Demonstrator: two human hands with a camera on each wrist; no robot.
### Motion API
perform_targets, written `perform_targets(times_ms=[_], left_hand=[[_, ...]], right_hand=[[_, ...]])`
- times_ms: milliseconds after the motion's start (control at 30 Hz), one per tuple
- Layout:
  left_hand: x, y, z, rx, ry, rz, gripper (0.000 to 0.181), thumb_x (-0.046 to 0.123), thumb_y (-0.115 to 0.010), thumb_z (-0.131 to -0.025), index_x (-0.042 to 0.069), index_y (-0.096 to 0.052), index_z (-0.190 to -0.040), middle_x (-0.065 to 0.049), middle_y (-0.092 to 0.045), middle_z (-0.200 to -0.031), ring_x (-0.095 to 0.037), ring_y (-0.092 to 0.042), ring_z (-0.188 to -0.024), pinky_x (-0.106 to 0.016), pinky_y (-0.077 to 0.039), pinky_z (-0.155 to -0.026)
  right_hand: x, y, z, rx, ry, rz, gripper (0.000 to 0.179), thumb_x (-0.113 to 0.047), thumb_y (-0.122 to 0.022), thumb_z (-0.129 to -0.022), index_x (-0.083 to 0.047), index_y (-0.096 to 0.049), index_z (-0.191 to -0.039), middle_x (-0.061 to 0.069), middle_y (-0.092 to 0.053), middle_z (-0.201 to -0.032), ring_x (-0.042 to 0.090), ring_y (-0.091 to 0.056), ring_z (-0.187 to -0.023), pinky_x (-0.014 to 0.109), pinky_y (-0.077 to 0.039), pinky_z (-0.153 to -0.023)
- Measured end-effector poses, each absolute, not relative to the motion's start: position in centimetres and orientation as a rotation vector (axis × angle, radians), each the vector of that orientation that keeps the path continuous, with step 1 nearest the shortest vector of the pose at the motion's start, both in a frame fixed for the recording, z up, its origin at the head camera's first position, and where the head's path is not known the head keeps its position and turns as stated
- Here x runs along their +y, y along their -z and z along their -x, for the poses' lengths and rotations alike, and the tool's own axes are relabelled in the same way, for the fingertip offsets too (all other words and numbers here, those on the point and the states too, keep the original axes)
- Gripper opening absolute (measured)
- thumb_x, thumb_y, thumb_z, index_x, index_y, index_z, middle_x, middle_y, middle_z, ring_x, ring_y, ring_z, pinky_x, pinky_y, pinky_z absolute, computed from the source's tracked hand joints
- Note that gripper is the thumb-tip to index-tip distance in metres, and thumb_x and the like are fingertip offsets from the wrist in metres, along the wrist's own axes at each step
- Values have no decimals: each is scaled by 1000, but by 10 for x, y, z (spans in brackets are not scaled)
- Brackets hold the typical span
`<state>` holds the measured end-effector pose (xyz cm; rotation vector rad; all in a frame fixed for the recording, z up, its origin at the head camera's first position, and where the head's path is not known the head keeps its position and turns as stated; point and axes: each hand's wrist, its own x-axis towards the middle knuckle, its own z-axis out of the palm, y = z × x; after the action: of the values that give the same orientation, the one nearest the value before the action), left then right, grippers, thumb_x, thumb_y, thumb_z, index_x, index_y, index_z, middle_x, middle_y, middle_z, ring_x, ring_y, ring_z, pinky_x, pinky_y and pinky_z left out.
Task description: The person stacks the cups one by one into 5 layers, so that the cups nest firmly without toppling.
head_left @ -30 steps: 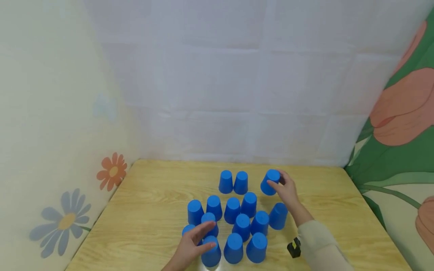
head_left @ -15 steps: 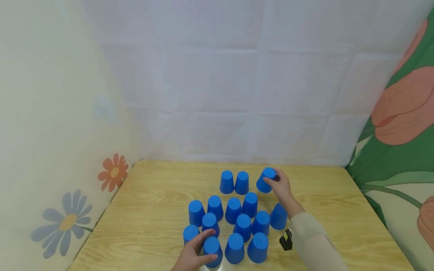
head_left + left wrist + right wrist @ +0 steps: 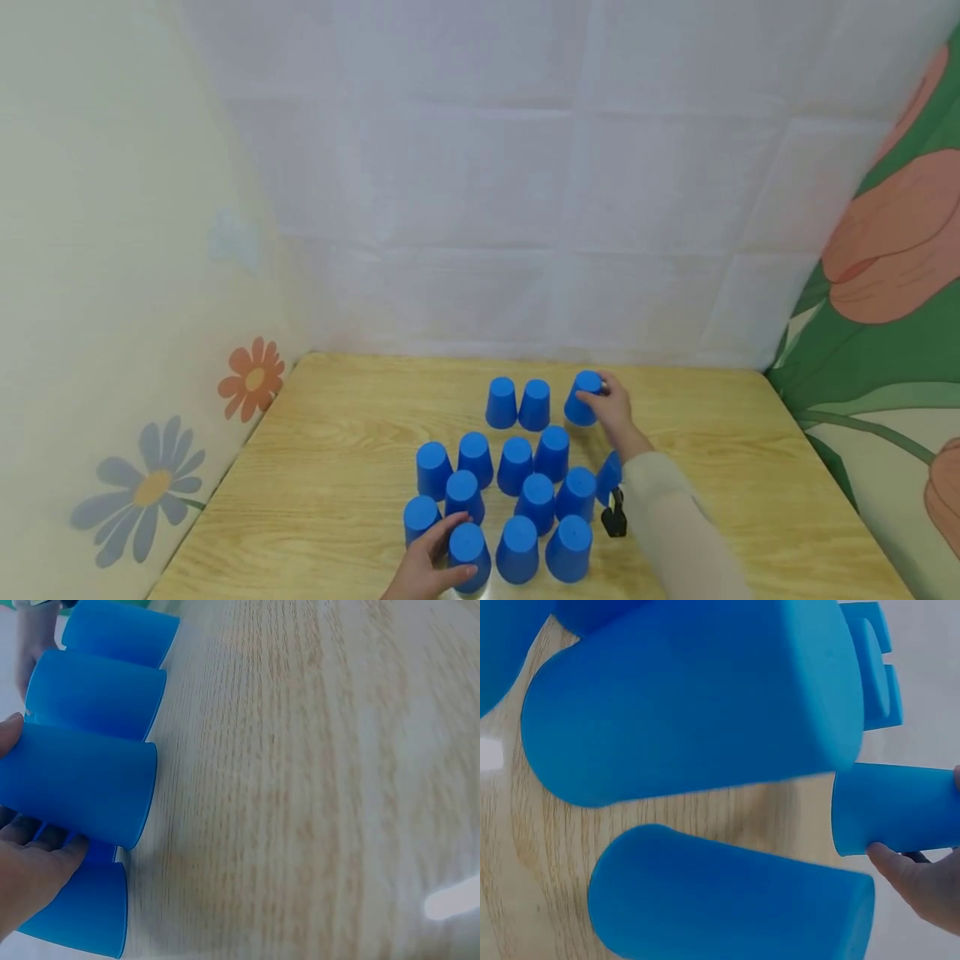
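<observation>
My right hand [image 3: 613, 414] grips a blue plastic cup [image 3: 580, 402], upside down and slightly tilted, at the far side of the table. In the right wrist view, thumb and fingers hold that cup close to its rim. To its left stand two more upturned cups, the nearer being this blue cup [image 3: 535, 406], with a gap between. At the front, my left hand [image 3: 422, 569] has thumb and fingers round another upturned cup [image 3: 468, 550]. The left wrist view shows the thumb on one side of this cup [image 3: 79, 784] and the fingers on the other.
Several more upturned blue cups, such as this middle cup [image 3: 516, 467], stand between the hands on the wooden table [image 3: 352, 467]. A small black object [image 3: 614, 521] shows beside the right sleeve [image 3: 678, 521]. A white cloth [image 3: 465, 208] hangs behind the table.
My right hand has carried its cup left, closer to the two cups at the back. My left hand has come in round the front cup. The other cups stand where they were.
</observation>
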<state>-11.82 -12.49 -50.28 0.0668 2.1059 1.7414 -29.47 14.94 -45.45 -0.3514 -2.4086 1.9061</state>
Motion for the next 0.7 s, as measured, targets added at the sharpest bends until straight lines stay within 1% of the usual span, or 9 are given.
perform_targets(times_ms=[167,333,600,700], left_hand=[[-125,502,118,2132,-1711,-44,66,23,-69,-73,3,-38,-128,-23,-40,-124,-46,-32,-112,-47,-36,-87],[-124,500,117,2133,-1697,-7,60,22,-69,-73,6,-43,-125,-23,-42,-123,-47,-32,-112,-50,-36,-85],[-124,500,115,2119,-1703,-6,59,21,-68,-73,8,-43,-125,-22,-40,-124,-47,-29,-113,-53,-34,-85],[-125,501,115,2118,-1713,0,59,21,-69,-73,8,-44,-125,-22,-40,-124,-47,-30,-113,-53,-34,-85]], right_hand=[[143,459,297,-2423,-1917,388,48,-4,-59,-79,-2,-40,-123,23,-38,-125,38,-33,-115,50,-28,-92],[139,461,296,-2445,-1919,435,51,-4,-58,-80,-1,-37,-126,24,-36,-126,39,-32,-115,51,-29,-92],[134,469,298,-2428,-1954,493,48,0,-58,-79,0,-39,-124,23,-38,-124,39,-35,-112,49,-31,-91],[132,471,300,-2437,-1958,499,48,1,-57,-79,0,-39,-124,24,-37,-124,40,-34,-112,50,-31,-91]])
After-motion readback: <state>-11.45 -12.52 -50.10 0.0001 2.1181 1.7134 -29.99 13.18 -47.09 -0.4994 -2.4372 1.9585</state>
